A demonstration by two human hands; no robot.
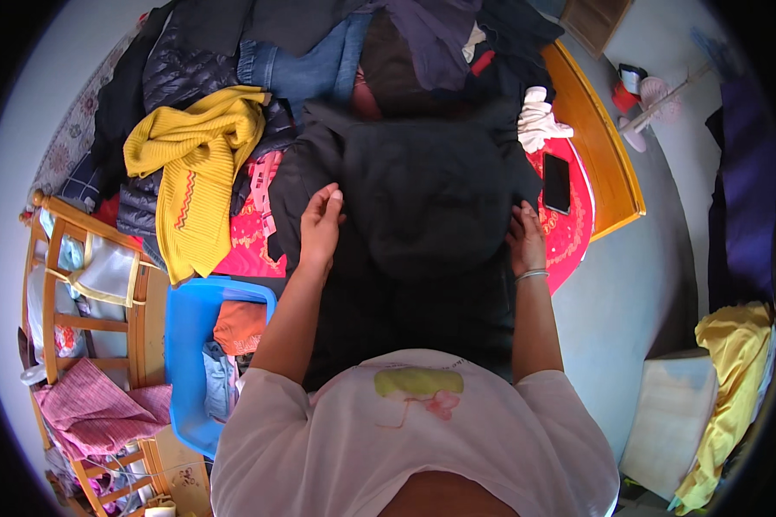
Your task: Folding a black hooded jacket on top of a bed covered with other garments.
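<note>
Nearest: wearer's white shirt (414,448), lower ctr., w/ green & pink print. Directly beyond it, black garment (431,202), ctr. of view, laid out from the wearer's front toward the far pile; rounded section uppermost, approx. mid-garment.

Blue tub (181,379) at L, beside L forearm; contains orange cloth (238,320) & pale denim (219,379).

R hand (528,241), w/ bracelet (533,274) at wrist: at R edge of garment, fingers part-curled, pointing away from wearer. Fingertips at the black cloth; pinch or mere contact — can't tell.

L hand (321,226): over L part of garment, just beside the rounded section. Fingers bent, thumb side toward ctr., small gap only betw. thumb & fingers. Whether fabric is held — can't tell.

Adj. to R hand, slightly farther: dark phone (557,183), flat on red cloth (569,246). White cloth (541,122) just past phone; wooden board (608,146) runs along R side.

Far L: yellow ribbed sweater (203,172), rumpled, on red cloth & dark clothes. Farthest: blue denim (306,69) & dark quilted jacket (185,73), heaped w/ other dark clothes.
</note>
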